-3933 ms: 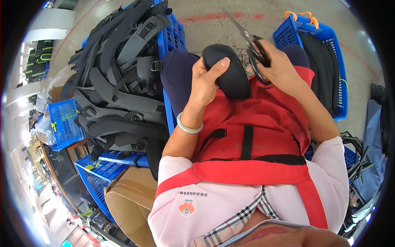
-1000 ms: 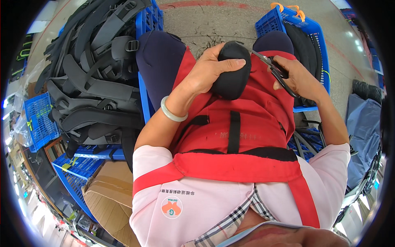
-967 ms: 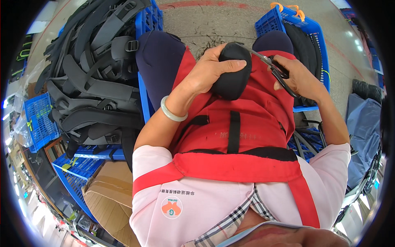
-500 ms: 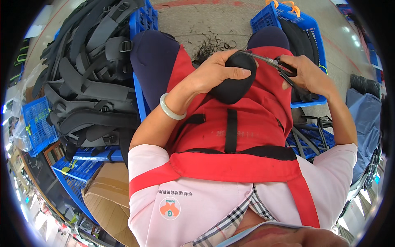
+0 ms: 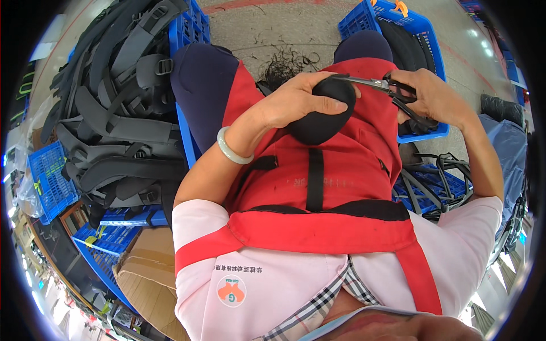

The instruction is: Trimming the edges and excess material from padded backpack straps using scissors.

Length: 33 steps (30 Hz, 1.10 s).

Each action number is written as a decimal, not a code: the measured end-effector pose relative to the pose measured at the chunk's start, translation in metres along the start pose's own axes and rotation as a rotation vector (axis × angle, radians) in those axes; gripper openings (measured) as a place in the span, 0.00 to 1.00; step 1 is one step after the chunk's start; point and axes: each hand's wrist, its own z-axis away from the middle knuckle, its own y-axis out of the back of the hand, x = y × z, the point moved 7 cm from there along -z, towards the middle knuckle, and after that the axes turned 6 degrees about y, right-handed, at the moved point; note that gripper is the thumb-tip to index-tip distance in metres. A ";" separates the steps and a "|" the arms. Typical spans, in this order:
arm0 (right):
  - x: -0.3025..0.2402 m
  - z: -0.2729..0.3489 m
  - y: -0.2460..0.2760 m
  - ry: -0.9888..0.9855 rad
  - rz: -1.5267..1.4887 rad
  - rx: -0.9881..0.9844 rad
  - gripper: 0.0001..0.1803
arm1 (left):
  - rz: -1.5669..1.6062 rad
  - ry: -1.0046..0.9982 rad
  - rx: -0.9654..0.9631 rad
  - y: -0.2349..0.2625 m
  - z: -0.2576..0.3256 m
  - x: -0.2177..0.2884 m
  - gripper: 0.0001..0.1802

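My left hand (image 5: pixel 304 101) is closed around a black padded piece (image 5: pixel 321 125) with a rounded end, held above my lap. The thumb lies across its face, and the fingers behind it are mostly hidden. In my right hand (image 5: pixel 426 99) is a pair of scissors (image 5: pixel 372 82) with dark handles, the fingers around the loops. The blades point left and lie along the upper edge of the padded piece, close to my left fingertips. Whether they are cutting anything there is too small to tell. A red apron (image 5: pixel 352 170) covers my lap beneath both hands.
At the left, dark grey padded straps with buckles (image 5: pixel 122 122) are heaped over blue crates. A blue crate (image 5: pixel 438 51) with black pieces stands beyond my right knee. Black scraps (image 5: pixel 287 62) litter the floor between my knees. A cardboard box (image 5: pixel 151 256) sits at the lower left.
My right hand and the scissors have shifted slightly to the right. My left hand keeps its hold on the padded piece, while the surroundings have slid a little leftward in view.
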 end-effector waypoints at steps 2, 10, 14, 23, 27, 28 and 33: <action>-0.004 -0.001 0.004 0.038 0.054 0.017 0.23 | 0.001 0.003 -0.014 -0.003 -0.001 0.000 0.15; -0.002 0.001 0.014 -0.048 0.118 -0.022 0.19 | -0.046 -0.003 -0.078 -0.010 -0.006 -0.001 0.16; -0.008 -0.001 0.019 -0.014 0.231 0.028 0.20 | -0.054 0.008 -0.093 -0.014 -0.006 -0.003 0.17; -0.022 -0.007 0.024 -0.036 0.422 -0.018 0.23 | -0.033 0.041 -0.106 -0.013 -0.002 -0.002 0.17; -0.026 -0.007 0.029 -0.048 0.509 0.031 0.22 | -0.056 -0.002 -0.109 -0.014 -0.003 -0.005 0.17; -0.026 -0.008 0.030 -0.049 0.509 0.030 0.22 | -0.055 -0.002 -0.110 -0.014 -0.003 -0.005 0.17; -0.025 -0.011 0.030 0.067 0.514 0.027 0.21 | -0.065 0.006 -0.119 -0.012 -0.005 -0.011 0.17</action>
